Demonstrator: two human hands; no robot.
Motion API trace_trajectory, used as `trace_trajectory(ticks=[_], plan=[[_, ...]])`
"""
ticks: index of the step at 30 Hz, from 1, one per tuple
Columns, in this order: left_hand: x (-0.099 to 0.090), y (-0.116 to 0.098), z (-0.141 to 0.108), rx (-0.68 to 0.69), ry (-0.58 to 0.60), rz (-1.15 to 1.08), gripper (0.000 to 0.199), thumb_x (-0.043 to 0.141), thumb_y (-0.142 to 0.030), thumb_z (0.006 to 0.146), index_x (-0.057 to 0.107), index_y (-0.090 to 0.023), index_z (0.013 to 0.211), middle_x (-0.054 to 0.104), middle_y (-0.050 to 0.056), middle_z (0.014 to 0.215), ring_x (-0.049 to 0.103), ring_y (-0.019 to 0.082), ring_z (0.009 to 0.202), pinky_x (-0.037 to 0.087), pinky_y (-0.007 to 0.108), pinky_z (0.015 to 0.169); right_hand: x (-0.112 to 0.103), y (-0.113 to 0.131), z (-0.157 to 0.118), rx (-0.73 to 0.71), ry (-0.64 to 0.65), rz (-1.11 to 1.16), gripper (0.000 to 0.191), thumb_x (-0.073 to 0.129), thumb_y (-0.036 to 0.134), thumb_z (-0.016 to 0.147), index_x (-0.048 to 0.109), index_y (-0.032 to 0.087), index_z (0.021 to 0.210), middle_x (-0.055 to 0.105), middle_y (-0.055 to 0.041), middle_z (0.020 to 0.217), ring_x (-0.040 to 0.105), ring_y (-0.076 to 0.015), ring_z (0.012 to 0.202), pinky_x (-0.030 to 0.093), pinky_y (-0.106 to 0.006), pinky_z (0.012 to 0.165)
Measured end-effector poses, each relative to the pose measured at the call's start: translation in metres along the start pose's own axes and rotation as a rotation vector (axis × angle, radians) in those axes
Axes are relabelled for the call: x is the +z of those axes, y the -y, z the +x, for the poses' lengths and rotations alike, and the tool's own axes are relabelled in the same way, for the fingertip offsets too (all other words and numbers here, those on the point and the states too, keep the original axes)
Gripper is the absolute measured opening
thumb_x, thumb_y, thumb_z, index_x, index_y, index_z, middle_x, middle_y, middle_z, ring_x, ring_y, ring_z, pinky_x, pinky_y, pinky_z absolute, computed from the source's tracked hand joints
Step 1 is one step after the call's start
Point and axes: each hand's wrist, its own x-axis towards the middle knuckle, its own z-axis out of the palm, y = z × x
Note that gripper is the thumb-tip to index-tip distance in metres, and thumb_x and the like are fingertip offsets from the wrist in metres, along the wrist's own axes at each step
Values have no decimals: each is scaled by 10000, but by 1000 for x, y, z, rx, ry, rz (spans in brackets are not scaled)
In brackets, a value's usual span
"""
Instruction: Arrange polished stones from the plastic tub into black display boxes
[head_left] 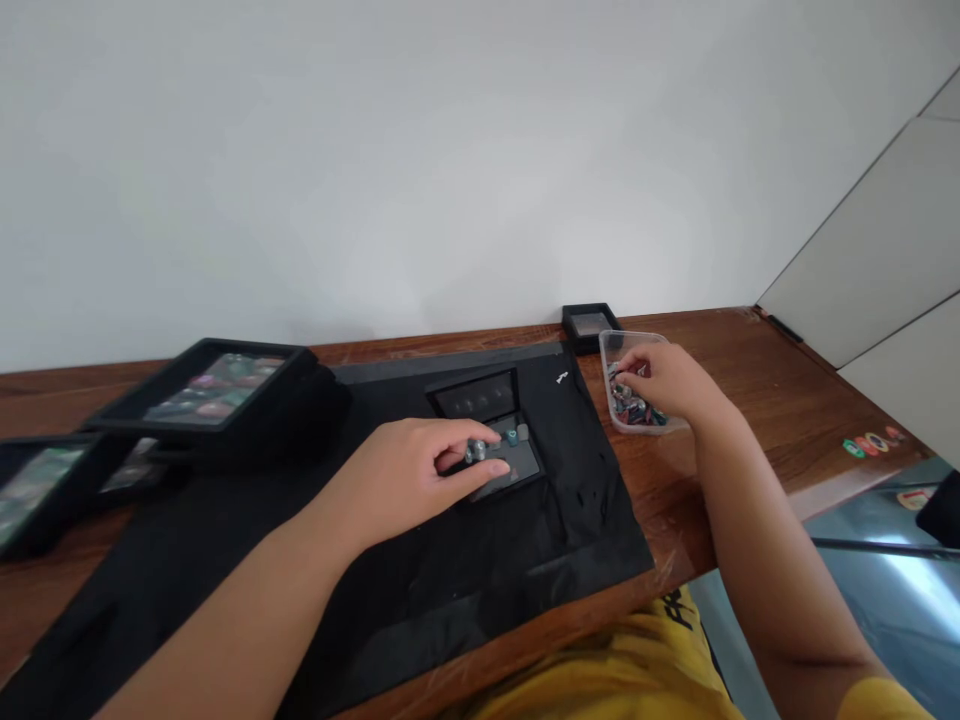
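A small black case point(517, 472) lies on the black mat with its clear-windowed lid point(480, 396) raised. Small shiny pieces point(475, 451), perhaps rings, stand in its dark insert, and a teal one point(512, 437) shows a light mark. My left hand point(409, 475) rests at the case's left side. Its thumb and index finger are apart over the insert, the shiny pieces showing between them; the other fingers are hidden. Inside a clear plastic tub point(609, 395) full of small silvery and coloured pieces point(634, 408), my right hand point(660, 375) has its fingertips pinched together. What they grip is too small to make out.
Black windowed cases point(217, 385) are stacked at the left, with another point(45, 485) at the left edge. One closed black case point(590, 322) stands behind the tub by the wall. A white scrap point(562, 378) lies on the mat. Round stickers point(870, 442) mark the table's right edge.
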Motion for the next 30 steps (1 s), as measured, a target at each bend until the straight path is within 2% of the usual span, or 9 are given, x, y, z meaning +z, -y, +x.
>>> trace_trajectory(ticks=[5, 8, 11, 13, 16, 19, 24, 30], plan=[[1, -4, 0, 57, -35, -8, 472, 579, -679, 894, 827, -285, 968, 509, -56, 524, 484, 129, 477, 347, 264, 535, -3, 6, -4, -44, -257, 299, 155, 719, 270, 836, 813, 178, 918, 755, -54, 800, 634, -178, 716, 496, -342, 714], [3, -8, -1, 90, -54, -16, 453, 581, -658, 908, 831, -285, 970, 548, -48, 551, 512, 129, 494, 388, 266, 568, 4, 14, -6, -116, -324, 537, 167, 735, 300, 837, 798, 175, 927, 759, -49, 820, 616, -156, 693, 499, -326, 684], [7, -12, -2, 112, -72, -27, 455, 577, -652, 925, 828, -277, 980, 589, -36, 588, 546, 133, 533, 430, 267, 606, 12, 30, -13, -230, -277, 684, 167, 760, 325, 848, 798, 193, 945, 746, -25, 786, 582, -131, 644, 476, -290, 620], [10, -13, -3, 132, -101, -53, 458, 570, -647, 942, 820, -270, 1015, 615, -30, 630, 555, 132, 568, 454, 265, 634, 18, 44, -21, -383, -216, 723, 154, 786, 330, 859, 799, 199, 938, 742, -14, 769, 556, -116, 613, 462, -270, 586], [13, -14, -4, 190, -159, -145, 456, 590, -638, 948, 791, -254, 1090, 654, -21, 717, 556, 130, 615, 468, 257, 644, 26, 64, -35, -628, -62, 785, 69, 776, 262, 909, 791, 205, 944, 778, -27, 869, 625, -119, 685, 502, -258, 626], [14, -17, -3, 231, -183, -255, 452, 610, -636, 939, 769, -233, 1065, 688, 2, 783, 578, 139, 666, 466, 251, 620, 35, 77, -45, -767, 28, 800, 44, 747, 233, 946, 776, 208, 967, 794, -40, 920, 690, -137, 775, 550, -264, 690], [10, -22, -2, 184, -150, -349, 419, 552, -541, 983, 741, -211, 807, 671, -1, 678, 540, 122, 599, 458, 245, 600, 45, 79, -47, -777, 55, 747, 89, 691, 227, 986, 773, 202, 1011, 793, -52, 936, 704, -146, 802, 570, -267, 703], [10, -21, -1, 112, -150, -364, 397, 615, -548, 936, 767, -217, 777, 723, 5, 686, 576, 130, 593, 469, 241, 575, 49, 77, -43, -778, 11, 753, 108, 681, 221, 992, 787, 203, 1002, 793, -49, 921, 700, -143, 782, 564, -269, 694]])
